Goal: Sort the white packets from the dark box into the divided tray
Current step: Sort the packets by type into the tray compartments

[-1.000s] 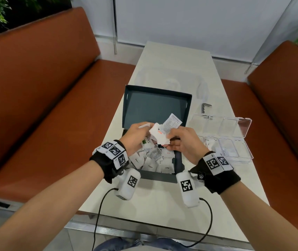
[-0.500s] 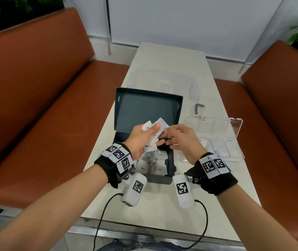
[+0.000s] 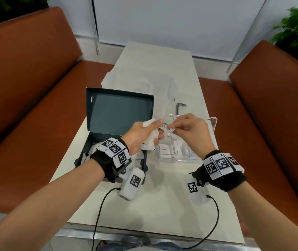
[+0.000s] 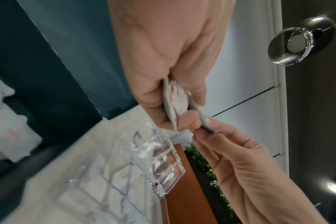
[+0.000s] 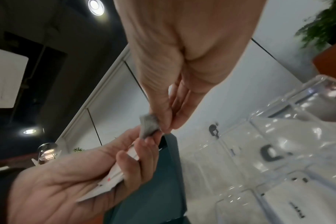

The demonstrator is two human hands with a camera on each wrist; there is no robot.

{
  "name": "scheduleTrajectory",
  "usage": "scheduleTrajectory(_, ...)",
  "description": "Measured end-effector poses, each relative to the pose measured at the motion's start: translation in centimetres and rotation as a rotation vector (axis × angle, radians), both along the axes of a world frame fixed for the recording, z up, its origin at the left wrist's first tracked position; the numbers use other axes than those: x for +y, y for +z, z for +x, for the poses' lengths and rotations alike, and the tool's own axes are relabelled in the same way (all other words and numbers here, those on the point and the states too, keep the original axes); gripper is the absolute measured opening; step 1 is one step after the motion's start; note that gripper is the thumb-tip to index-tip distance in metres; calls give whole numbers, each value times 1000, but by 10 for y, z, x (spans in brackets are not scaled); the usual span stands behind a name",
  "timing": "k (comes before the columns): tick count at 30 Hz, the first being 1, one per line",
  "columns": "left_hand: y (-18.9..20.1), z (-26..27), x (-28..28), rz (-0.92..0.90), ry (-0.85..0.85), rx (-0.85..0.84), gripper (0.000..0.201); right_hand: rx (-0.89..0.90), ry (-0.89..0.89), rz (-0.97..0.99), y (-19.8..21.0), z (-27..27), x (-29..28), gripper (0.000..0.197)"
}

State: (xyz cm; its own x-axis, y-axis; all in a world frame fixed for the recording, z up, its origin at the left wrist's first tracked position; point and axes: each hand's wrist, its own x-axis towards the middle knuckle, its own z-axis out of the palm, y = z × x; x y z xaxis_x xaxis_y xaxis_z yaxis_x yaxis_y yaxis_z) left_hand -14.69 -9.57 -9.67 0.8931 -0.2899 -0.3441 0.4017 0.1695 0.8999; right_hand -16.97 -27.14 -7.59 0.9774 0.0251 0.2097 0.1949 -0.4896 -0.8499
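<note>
My left hand (image 3: 148, 132) grips a small stack of white packets (image 3: 150, 140), some with orange marks (image 4: 173, 100), above the right edge of the dark box (image 3: 108, 113). My right hand (image 3: 176, 126) pinches one small packet (image 3: 164, 127) between thumb and finger, right beside the left fingertips (image 5: 150, 128). Both hands hover over the clear divided tray (image 3: 173, 158), whose near compartments hold white packets (image 3: 163, 149). More packets lie in the box under my left wrist (image 3: 92, 151).
The box lid (image 3: 121, 113) stands open at the back. The tray's clear lid (image 3: 212, 122) lies open to the right. A small metal hex key (image 3: 179, 107) lies behind the tray. Orange benches (image 3: 27, 87) flank the narrow table (image 3: 162, 205).
Both hands have moved right, from above the dark box to above the divided tray. The right hand now pinches a single packet drawn away from the stack in the left hand.
</note>
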Motion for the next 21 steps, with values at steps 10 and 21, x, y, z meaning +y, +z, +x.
scheduleTrajectory(10, -5, 12, -70, 275, -174, -260, 29, 242, 119, -55, 1, 20, -79, 26)
scheduleTrajectory(21, -25, 21, -88, 269, -44, -206, 29, 302, -126, -261, -42, 46, -116, 9)
